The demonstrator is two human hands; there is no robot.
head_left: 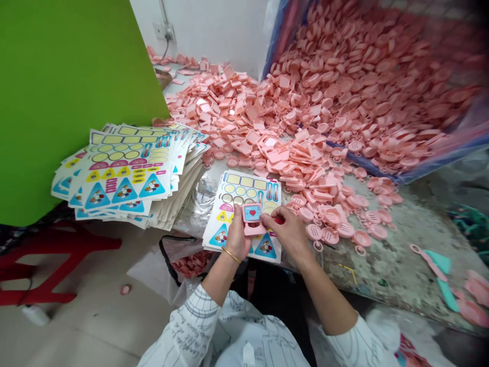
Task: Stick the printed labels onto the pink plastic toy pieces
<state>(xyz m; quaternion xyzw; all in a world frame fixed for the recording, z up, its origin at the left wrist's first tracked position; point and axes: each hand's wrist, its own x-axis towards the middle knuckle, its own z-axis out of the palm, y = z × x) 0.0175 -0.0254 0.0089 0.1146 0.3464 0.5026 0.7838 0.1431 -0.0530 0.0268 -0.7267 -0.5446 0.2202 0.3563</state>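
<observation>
My left hand (239,237) grips a small pink plastic toy monitor (254,229) by its left side. A blue sticker with a red heart (252,213) lies on its face, above an oval opening. My right hand (286,229) is closed, with thumb and fingertips at the right edge of the toy and sticker. Something small and red shows by the right fingers, too little to name. Under both hands lies a short stack of printed sticker sheets (215,227), with yellow, pink and blue shapes.
A taller pile of sticker sheets (126,178) sits left, beside a green panel (76,92). Loose pink toy parts (244,107) heap across the worktable (385,260), spilling from a blue-edged, tipped container (416,176). Turquoise and pink pieces (446,293) lie right. A red stool (57,260) stands lower left.
</observation>
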